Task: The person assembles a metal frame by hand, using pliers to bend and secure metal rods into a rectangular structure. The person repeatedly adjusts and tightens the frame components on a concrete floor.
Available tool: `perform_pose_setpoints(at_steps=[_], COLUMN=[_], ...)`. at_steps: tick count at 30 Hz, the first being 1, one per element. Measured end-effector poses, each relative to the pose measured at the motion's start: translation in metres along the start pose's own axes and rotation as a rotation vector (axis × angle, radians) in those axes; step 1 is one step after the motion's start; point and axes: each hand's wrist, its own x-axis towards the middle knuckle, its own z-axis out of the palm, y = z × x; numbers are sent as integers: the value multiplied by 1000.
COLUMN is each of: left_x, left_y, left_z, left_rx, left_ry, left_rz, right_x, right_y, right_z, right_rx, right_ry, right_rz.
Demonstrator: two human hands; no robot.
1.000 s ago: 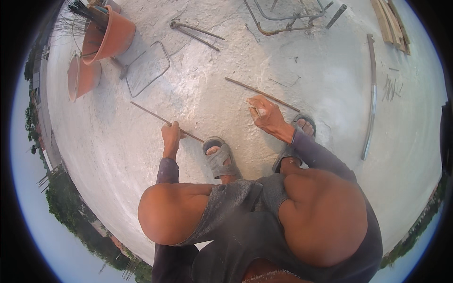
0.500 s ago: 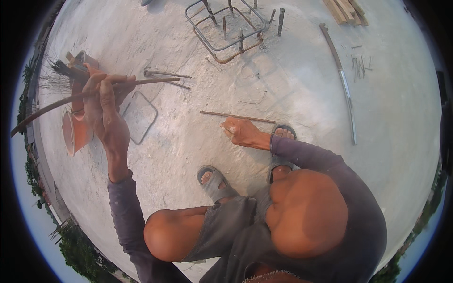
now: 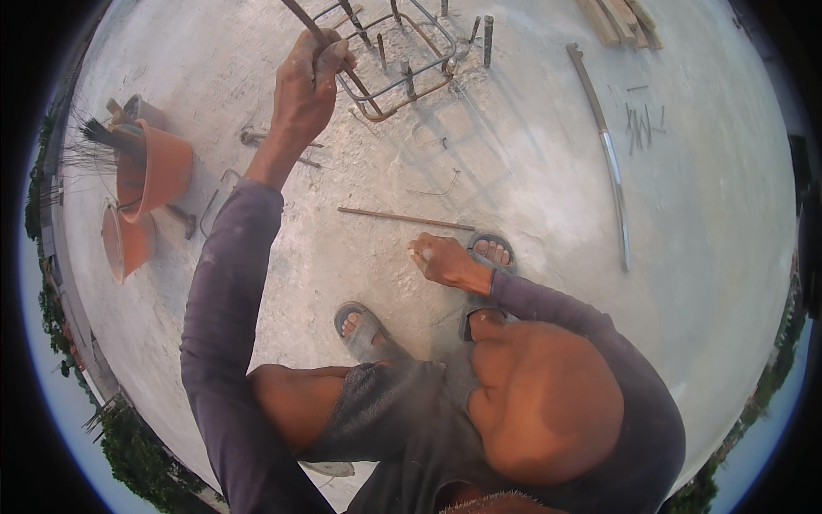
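Observation:
My left hand [image 3: 306, 90] is raised at the far side, its fingers closed round a rusty steel rod [image 3: 301, 15] that slants past the frame's top edge. Just beside it, a rectangular bent-steel stirrup frame [image 3: 413, 75] surrounds several short upright rebar stubs [image 3: 487, 41]. My right hand [image 3: 449, 263] is low in front of my feet with its fingers curled together. A small pale bit shows at its fingertips, too small to name. Beyond that hand, a straight rusty rod [image 3: 402, 218] lies on the concrete floor, apart from the fingers.
Orange buckets [image 3: 171, 167] stand at the left, one holding dark wires. A hammer-like tool [image 3: 181, 221] and a bent steel piece lie near them. On the right rest a long bar with a shiny tube [image 3: 613, 163], several nails [image 3: 638, 124] and wooden planks [image 3: 618, 21].
My left hand has swung from the buckets up and right to the stirrup frame, turning the rod from crosswise to steep. My right hand stays low, closed, by the rod on the floor.

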Motion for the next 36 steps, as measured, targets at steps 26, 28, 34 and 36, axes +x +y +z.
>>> perform_pose_setpoints(at_steps=[26, 28, 34, 36], left_x=[-25, -24, -24, -25], left_y=[-55, -54, -51, -52], left_z=[13, 13, 16, 17], left_rx=[219, 187, 111, 62], left_ry=[-178, -186, -213, -158], left_rz=[20, -20, -39, 7], right_x=[26, 29, 40, 43], right_y=[-15, -15, -13, -12], right_z=[-28, -33, -40, -39], right_rx=[-1, 14, -1, 34], right_ry=[-21, -44, 15, 35], right_rz=[15, 64, 48, 95])
